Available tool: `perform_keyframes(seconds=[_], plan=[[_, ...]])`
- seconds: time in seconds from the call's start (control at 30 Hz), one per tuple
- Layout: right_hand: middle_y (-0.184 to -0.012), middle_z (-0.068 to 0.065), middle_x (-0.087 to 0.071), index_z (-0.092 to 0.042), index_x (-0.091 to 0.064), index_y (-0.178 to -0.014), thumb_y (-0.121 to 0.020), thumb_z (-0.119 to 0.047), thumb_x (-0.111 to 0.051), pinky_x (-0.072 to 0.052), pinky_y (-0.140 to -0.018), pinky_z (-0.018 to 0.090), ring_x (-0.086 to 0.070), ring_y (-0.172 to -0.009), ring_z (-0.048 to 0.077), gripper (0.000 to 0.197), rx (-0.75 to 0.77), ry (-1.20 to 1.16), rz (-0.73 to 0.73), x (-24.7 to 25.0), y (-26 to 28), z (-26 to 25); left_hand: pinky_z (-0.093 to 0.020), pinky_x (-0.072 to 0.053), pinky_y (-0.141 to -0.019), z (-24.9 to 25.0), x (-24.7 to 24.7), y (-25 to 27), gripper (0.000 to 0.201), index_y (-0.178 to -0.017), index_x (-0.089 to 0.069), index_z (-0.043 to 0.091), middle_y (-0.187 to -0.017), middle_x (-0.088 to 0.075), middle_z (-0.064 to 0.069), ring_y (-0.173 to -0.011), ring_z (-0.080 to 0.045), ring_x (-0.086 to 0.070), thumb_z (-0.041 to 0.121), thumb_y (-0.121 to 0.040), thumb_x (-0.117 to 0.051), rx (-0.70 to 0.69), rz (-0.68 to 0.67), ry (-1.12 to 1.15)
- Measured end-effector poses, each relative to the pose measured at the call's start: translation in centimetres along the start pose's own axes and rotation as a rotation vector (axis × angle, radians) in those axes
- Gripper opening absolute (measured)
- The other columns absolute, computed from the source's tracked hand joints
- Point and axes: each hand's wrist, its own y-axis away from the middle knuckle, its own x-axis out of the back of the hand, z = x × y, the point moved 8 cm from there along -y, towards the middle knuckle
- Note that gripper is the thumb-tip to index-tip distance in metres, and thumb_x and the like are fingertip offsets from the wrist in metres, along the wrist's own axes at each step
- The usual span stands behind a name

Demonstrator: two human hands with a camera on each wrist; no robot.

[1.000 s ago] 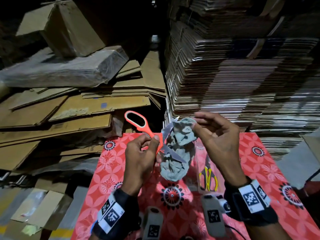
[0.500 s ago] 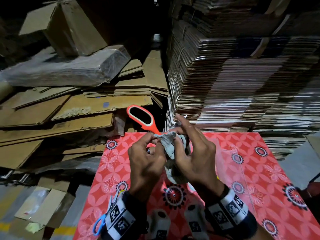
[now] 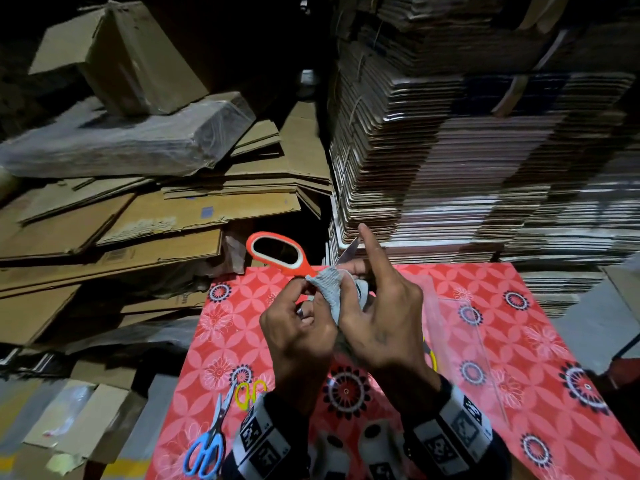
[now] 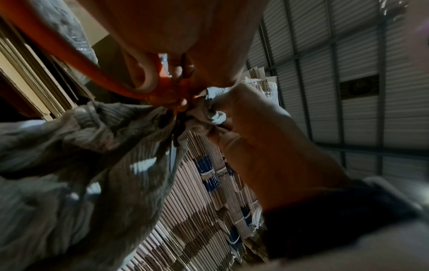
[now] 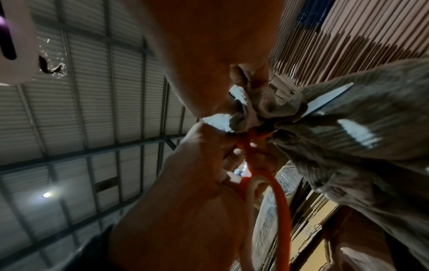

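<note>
**Clerk:** Item one?

**Checker:** Orange scissors (image 3: 306, 268), held in the air over the far edge of the table (image 3: 519, 341). The free handle loop (image 3: 254, 239) stands up and away to the far left. The blade tip (image 3: 349, 250) pokes out to the far right, also pointing away from the person. The long axis therefore runs roughly left to right across the head view, with the middle lowest.

**Clerk:** Blades spread or together?

**Checker:** Cannot tell. A grey cloth (image 3: 329, 289) of ribbed knit covers everything between the pivot and the tip. It is bunched around the blades and hangs below them.

**Clerk:** Left hand (image 3: 298, 337)?

**Checker:** Fingers curled around the scissors at the handle end, thumb against the orange plastic just beside the pivot.

**Clerk:** Right hand (image 3: 384, 327)?

**Checker:** It pinches the cloth against the blades. The index finger alone is straight, pointing up and away alongside the blade tip.

**Clerk:** Other stock?

**Checker:**
- Blue scissors (image 3: 214, 436) lie flat at the table's near-left edge, blades pointing away.
- Yellow scissors (image 3: 238, 398) lie just beside them.
- A stack of flat cardboard (image 3: 485, 168) rises behind the table.
- Loose cardboard sheets (image 3: 138, 220) are heaped to the left.
</note>
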Motion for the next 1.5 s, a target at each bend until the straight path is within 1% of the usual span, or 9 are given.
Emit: perform_keyframes(seconds=[0.33,0.53,0.63,0.73,0.87,1.0,1.23,1.33,1.5], plan=[[-0.101,-0.005,-0.072,-0.010,-0.054,-0.149,-0.095,-0.003,-0.066,-0.047,-0.084,0.013,-0.066,-0.090,0.007,0.056,0.135,-0.060,0.060,0.0,0.3,-0.3,-0.032,-0.027,-0.041,0.2,-0.1,-0.1,0.024,-0.081,-0.065,0.019,-0.053,-0.040,0.010,-0.047,-0.008,-0.031,-0.001,-0.094,-0.059,0.026,-0.066,0.093],[-0.099,0.009,-0.070,0.003,-0.056,-0.143,-0.098,0.006,-0.059,-0.045,-0.088,0.019,-0.061,-0.088,0.023,0.045,0.327,0.013,0.007,-0.4,0.1,-1.0,-0.039,-0.023,-0.041,0.7,0.0,-0.6,0.014,-0.073,-0.056,0.008,-0.054,-0.035,-0.014,-0.047,-0.010,-0.025,0.009,-0.087,-0.052,-0.006,-0.103,0.013],[-0.099,0.009,-0.069,0.004,-0.056,-0.142,-0.096,0.008,-0.050,-0.040,-0.089,0.017,-0.056,-0.088,0.023,0.047,0.378,0.065,-0.044,-1.0,0.2,-0.7,-0.029,-0.024,-0.044,0.9,-0.1,-0.7,0.013,-0.071,-0.057,0.010,-0.056,-0.041,-0.009,-0.048,-0.006,-0.027,0.008,-0.083,-0.050,-0.019,-0.122,-0.023],[-0.097,0.004,-0.066,0.002,-0.054,-0.145,-0.089,0.011,-0.055,-0.038,-0.089,0.015,-0.054,-0.088,0.019,0.057,0.354,0.082,-0.113,-1.5,0.4,-0.1,-0.016,-0.024,-0.048,0.7,-0.4,-0.9,0.017,-0.068,-0.053,0.019,-0.055,-0.044,0.003,-0.048,-0.006,-0.032,0.009,-0.081,-0.051,-0.028,-0.177,-0.080],[-0.098,-0.013,-0.070,-0.014,-0.054,-0.150,-0.097,-0.005,-0.067,-0.047,-0.089,0.013,-0.065,-0.090,0.002,0.055,0.171,-0.092,-0.197,-0.9,-0.5,1.3,-0.033,-0.036,-0.042,-2.2,-0.6,-1.0,0.015,-0.082,-0.066,0.014,-0.062,-0.060,-0.007,-0.048,-0.011,-0.043,0.021,-0.086,-0.053,0.094,-0.255,-0.057],[-0.096,-0.008,-0.079,-0.014,-0.060,-0.141,-0.092,-0.004,-0.077,-0.059,-0.091,0.034,-0.076,-0.097,0.012,0.052,-0.007,-0.336,-0.131,0.9,-1.6,3.2,-0.029,-0.034,-0.043,-4.3,-0.7,-0.9,0.021,-0.081,-0.059,0.004,-0.054,-0.054,-0.015,-0.045,-0.018,-0.047,0.021,-0.092,-0.064,0.295,-0.238,0.137],[-0.096,-0.007,-0.079,-0.012,-0.064,-0.133,-0.088,-0.006,-0.082,-0.056,-0.088,0.027,-0.076,-0.097,0.013,0.049,0.028,-0.357,-0.150,2.0,-1.6,2.5,-0.042,-0.042,-0.050,-4.7,-0.3,-1.7,0.047,-0.072,-0.054,0.006,-0.063,-0.052,-0.016,-0.054,-0.024,-0.049,0.046,-0.092,-0.066,0.315,-0.187,0.200],[-0.096,-0.007,-0.079,-0.012,-0.066,-0.132,-0.085,-0.007,-0.084,-0.056,-0.087,0.025,-0.076,-0.096,0.011,0.050,0.042,-0.336,-0.136,2.2,-1.9,2.5,-0.049,-0.043,-0.054,-4.0,-0.3,-1.8,0.045,-0.074,-0.056,0.005,-0.066,-0.055,-0.023,-0.058,-0.025,-0.051,0.044,-0.094,-0.066,0.307,-0.186,0.215],[-0.096,-0.004,-0.079,-0.011,-0.066,-0.131,-0.085,-0.006,-0.086,-0.060,-0.087,0.034,-0.077,-0.093,0.015,0.050,0.067,-0.330,-0.074,2.4,-2.9,2.0,-0.024,-0.036,-0.042,-3.3,-0.5,-1.7,0.030,-0.087,-0.051,-0.014,-0.067,-0.052,-0.022,-0.040,-0.018,-0.050,0.009,-0.105,-0.058,0.365,-0.166,0.295]])
